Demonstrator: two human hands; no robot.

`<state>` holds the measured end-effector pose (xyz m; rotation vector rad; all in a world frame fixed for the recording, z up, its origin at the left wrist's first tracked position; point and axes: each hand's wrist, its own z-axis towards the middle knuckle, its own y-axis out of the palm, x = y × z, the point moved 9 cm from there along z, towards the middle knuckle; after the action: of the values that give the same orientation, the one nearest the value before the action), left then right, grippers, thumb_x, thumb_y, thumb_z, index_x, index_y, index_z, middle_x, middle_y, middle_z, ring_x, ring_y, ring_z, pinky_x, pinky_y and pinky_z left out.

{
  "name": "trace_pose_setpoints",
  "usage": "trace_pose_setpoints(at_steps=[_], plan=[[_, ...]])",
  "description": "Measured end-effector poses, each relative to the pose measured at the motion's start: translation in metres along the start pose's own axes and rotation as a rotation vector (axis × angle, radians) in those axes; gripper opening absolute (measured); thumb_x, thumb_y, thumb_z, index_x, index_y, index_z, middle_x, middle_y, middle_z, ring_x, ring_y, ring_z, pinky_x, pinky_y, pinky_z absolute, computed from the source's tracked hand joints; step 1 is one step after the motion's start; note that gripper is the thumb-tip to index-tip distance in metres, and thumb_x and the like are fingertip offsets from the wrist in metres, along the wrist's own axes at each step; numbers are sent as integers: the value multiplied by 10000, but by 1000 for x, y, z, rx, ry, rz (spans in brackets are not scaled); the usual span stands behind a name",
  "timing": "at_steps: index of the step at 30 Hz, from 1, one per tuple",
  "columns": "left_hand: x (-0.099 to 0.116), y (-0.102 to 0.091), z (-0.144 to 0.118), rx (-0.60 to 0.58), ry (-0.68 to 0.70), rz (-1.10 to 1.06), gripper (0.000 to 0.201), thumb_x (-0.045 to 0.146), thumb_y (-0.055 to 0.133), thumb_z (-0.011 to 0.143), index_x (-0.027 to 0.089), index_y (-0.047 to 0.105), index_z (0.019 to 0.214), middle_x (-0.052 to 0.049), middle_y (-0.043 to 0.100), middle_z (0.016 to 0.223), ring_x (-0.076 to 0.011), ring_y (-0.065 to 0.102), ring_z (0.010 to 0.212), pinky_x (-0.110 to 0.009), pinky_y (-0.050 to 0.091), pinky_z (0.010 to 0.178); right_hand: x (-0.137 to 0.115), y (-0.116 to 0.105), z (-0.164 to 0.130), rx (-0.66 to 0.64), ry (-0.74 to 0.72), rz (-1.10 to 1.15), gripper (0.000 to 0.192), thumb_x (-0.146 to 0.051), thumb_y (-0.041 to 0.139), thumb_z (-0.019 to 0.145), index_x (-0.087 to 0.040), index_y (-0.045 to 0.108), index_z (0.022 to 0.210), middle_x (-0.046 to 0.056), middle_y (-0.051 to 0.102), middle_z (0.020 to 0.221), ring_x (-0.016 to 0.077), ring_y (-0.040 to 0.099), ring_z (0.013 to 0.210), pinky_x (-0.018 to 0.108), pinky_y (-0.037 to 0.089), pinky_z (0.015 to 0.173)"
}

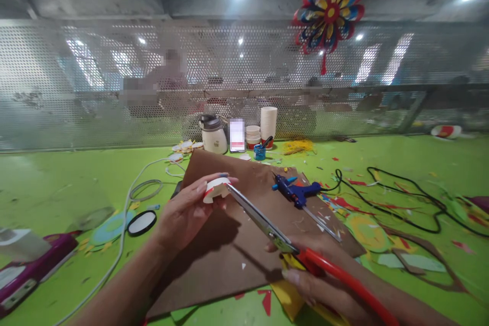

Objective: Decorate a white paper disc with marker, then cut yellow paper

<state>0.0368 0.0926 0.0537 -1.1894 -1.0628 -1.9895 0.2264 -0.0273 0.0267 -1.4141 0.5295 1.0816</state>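
Observation:
Pinched in my left hand (187, 209) is a small white piece of a paper cup (216, 189) with a bit of red on it, its edge cut into notches. My right hand (317, 275) is closed round scissors with red handles (340, 275). Their long metal blades point up and left, with the tips at the right side of the cup piece; whether they touch it I cannot tell. Below both hands lies a brown sheet (214, 265). Something yellow (288, 298) shows under my right hand. A blue glue gun (296, 189) rests on the sheet's right part.
At the back stand a flask (213, 135), a phone (237, 135), stacked paper cups (268, 125) and a blue jar (259, 152). A purple power strip (42, 270) lies left, black cable (405, 211) right. A paper flower (331, 12) hangs above. Paper scraps litter the green table (87, 178).

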Motion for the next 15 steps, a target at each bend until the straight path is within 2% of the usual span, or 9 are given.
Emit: trace_pose_setpoints(at_steps=[2, 6, 9, 12, 15], plan=[[0, -1, 0, 7, -5, -4, 328, 284, 561, 911, 125, 735, 1139, -166, 725, 1175, -234, 613, 894, -328, 523, 726, 1, 0, -1, 4, 4, -8, 356, -376, 587, 888, -235, 700, 1194, 56, 672, 846, 191, 621, 754, 321, 520, 719], [1, -4, -1, 36, 3, 10, 330, 285, 619, 870, 123, 738, 1132, -179, 726, 1158, -254, 618, 919, -341, 540, 724, 1, -2, -3, 47, 7, -7, 367, -426, 600, 885, -245, 706, 1186, 86, 718, 967, 233, 655, 875, 354, 545, 794], [1, -6, 0, 54, 0, 20, 331, 283, 627, 864, 118, 738, 1128, -184, 727, 1144, -249, 629, 907, -330, 545, 716, -2, 1, -4, 6, 12, 31, 387, -441, 573, 911, -234, 688, 1217, 73, 730, 898, 203, 656, 762, 307, 559, 695], [0, -6, 1, 51, -5, 19, 321, 285, 605, 881, 119, 737, 1122, -175, 744, 1087, -238, 661, 835, -322, 548, 706, -6, 2, -3, -40, 15, 45, 401, -439, 569, 918, -227, 675, 1241, 56, 717, 817, 181, 633, 672, 276, 544, 617], [-4, -5, 3, 52, -45, 5, 317, 274, 576, 901, 111, 732, 1123, -157, 757, 1004, -217, 687, 712, -307, 555, 673, -6, -2, -1, -53, 24, 3, 374, -438, 577, 915, -231, 695, 1203, 63, 710, 848, 189, 624, 709, 296, 535, 647]])
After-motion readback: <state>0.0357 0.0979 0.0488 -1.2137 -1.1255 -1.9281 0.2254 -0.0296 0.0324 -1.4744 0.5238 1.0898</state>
